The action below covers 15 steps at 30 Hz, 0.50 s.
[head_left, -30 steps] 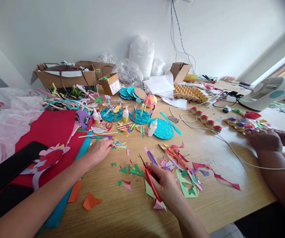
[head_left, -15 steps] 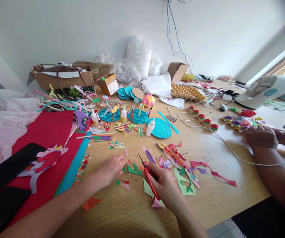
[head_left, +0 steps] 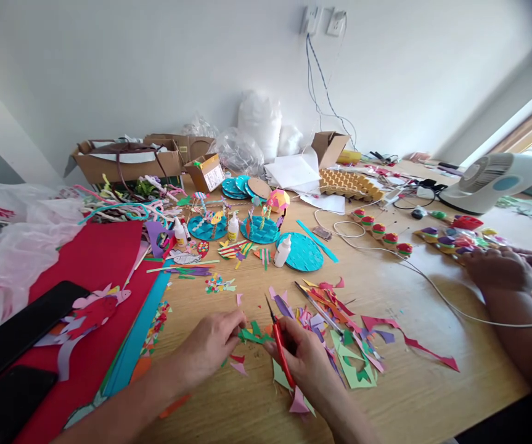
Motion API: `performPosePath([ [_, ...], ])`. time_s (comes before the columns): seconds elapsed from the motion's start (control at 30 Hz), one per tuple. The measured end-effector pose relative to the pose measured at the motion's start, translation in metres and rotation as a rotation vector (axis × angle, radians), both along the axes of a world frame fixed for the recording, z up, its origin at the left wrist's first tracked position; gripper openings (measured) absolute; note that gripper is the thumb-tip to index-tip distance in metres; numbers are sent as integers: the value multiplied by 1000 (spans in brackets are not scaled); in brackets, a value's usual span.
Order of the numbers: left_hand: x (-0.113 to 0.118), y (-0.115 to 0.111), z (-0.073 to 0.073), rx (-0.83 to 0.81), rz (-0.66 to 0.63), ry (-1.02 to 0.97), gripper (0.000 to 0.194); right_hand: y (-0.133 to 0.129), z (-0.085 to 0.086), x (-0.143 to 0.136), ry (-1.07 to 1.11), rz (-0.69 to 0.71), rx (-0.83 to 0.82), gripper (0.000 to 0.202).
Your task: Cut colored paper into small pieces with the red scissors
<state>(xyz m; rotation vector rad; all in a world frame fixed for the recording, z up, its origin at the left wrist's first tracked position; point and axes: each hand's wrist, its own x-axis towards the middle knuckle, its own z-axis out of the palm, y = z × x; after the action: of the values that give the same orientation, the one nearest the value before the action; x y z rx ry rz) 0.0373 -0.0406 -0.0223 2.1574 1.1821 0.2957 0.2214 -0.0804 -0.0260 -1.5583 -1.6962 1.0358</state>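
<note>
My right hand (head_left: 309, 354) is wrapped round red-handled scissors (head_left: 282, 348), whose dark, narrow blades point up and away from me. Between my two hands is a green paper scrap (head_left: 254, 334). The fingertips of my left hand (head_left: 219, 339) pinch its left end, and its right end lies close to my right thumb. Small red and pink scraps (head_left: 238, 365) lie just under my left hand. Beyond and right of the scissors spreads a heap of coloured paper offcuts (head_left: 330, 302), with a pen-like stick (head_left: 319, 305) across it.
Glue bottles (head_left: 283, 251) stand near blue discs (head_left: 305, 253) with paper decorations. Red sheets (head_left: 85, 259) carrying black phones (head_left: 25, 314) lie left. A white cable (head_left: 432, 290) crosses the right side, where another person's hands (head_left: 499, 268) work. A white fan (head_left: 492, 179) stands behind them.
My left hand has moved right and its fingers have closed on the green scrap, which is slightly raised. The scissors stay in my right hand. The view has tilted up a little.
</note>
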Motion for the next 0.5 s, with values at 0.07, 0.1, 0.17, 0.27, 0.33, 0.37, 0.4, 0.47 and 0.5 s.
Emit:
performPosePath([
  [0.07, 3, -5, 3, -135, 84, -191, 24, 1, -5, -5, 81, -20, -12, 21],
  [0.1, 4, -8, 3, -190, 117, -262, 23, 2, -7, -9, 125, -20, -23, 19],
  [0.17, 7, -11, 3, -267, 166, -358, 20, 2, -10, -16, 192, -18, -37, 14],
  [0.27, 8, -13, 0, -286, 206, -415, 17, 3, -8, -25, 195, -20, -32, 8],
  [0.33, 9, -14, -1, -283, 216, -435, 17, 4, -4, -28, 179, -19, -19, 6],
  [0.37, 9, -14, -2, -289, 225, -452, 18, 5, -2, -29, 169, -20, -10, 6],
  [0.4, 9, -14, -3, -305, 238, -480, 20, 5, -1, -30, 157, -20, 1, 6],
  [0.47, 8, -13, -4, -374, 265, -567, 21, 6, 2, -31, 126, -18, 21, 6],
  [0.5, 8, -13, -4, -419, 271, -612, 18, 6, 2, -31, 108, -17, 28, 6],
])
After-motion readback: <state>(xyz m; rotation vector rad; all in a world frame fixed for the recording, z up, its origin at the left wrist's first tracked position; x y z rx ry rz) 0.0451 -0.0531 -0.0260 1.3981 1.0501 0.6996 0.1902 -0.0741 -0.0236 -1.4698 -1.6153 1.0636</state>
